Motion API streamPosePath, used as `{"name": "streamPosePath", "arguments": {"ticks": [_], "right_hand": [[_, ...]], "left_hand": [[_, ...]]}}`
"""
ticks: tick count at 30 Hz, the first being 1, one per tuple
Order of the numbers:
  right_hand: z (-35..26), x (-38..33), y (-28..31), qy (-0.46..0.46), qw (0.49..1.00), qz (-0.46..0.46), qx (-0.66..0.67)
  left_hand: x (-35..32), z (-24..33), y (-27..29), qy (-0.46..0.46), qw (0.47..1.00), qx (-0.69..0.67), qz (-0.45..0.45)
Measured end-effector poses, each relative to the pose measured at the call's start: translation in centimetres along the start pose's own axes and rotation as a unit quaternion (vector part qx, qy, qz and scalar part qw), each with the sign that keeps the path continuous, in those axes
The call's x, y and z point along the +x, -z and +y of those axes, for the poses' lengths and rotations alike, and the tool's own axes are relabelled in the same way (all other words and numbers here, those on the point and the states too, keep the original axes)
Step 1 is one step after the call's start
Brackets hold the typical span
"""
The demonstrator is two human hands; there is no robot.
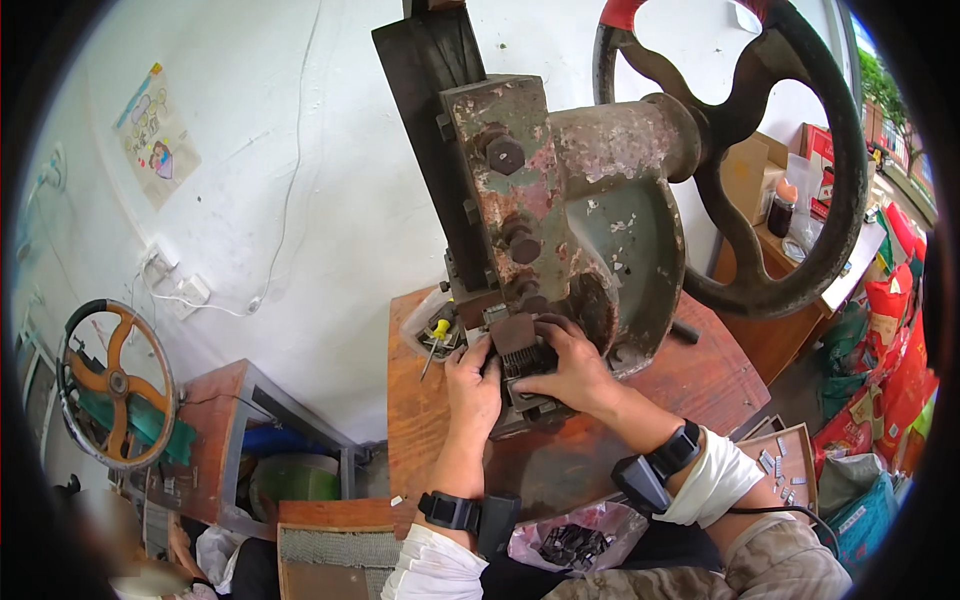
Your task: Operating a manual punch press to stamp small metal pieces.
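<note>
An old hand press [515, 180] with worn, chipped paint stands on a reddish wooden table in front of me. At its base, under the ram, sits a small brown metal block [514, 332] with a row of thin dark teeth [520, 361] below it. My left hand [472, 388] presses its thumb and curled fingers against the left side of this toothed piece. From the right, my right hand [578, 374] wraps round it, the thumb low in front and the fingers behind the top. Some fingertips are hidden behind the block.
The press's big handwheel [735, 200] rises at the right. A yellow-handled screwdriver [435, 345] leans on a plastic tub of small parts. Below lie a bag of dark pieces [575, 545] and a box of metal pieces [790, 460]. Another person sits at the lower left near a second wheel [117, 382].
</note>
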State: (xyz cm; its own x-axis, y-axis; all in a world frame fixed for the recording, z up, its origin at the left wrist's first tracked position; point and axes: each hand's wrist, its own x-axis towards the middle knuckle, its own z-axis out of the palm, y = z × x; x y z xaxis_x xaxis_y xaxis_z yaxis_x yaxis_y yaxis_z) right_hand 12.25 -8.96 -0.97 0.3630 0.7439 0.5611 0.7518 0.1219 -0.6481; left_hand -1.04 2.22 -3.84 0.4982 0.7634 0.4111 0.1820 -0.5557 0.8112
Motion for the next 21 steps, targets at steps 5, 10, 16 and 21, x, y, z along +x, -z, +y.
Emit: {"name": "streamPosePath", "arguments": {"ticks": [5, 10, 16, 21], "right_hand": [[0.9, 0.0, 0.9, -0.044, 0.996, -0.031, 0.067], [0.9, 0.0, -0.2, -0.011, 0.999, -0.024, 0.025], [-0.3, 0.3, 0.4, -0.019, 1.0, -0.011, -0.002], [1.7, -0.1, -0.2, 0.035, 0.999, -0.005, 0.023]], "left_hand": [[-0.3, 0.5, -0.4, 0.005, 0.992, 0.123, -0.005], [-0.2, 0.2, -0.2, -0.031, 0.99, 0.139, -0.01], [-0.4, 0.1, -0.1, -0.059, 0.997, 0.041, -0.002], [-0.5, 0.9, -0.8, -0.009, 0.996, -0.021, 0.081]]}}
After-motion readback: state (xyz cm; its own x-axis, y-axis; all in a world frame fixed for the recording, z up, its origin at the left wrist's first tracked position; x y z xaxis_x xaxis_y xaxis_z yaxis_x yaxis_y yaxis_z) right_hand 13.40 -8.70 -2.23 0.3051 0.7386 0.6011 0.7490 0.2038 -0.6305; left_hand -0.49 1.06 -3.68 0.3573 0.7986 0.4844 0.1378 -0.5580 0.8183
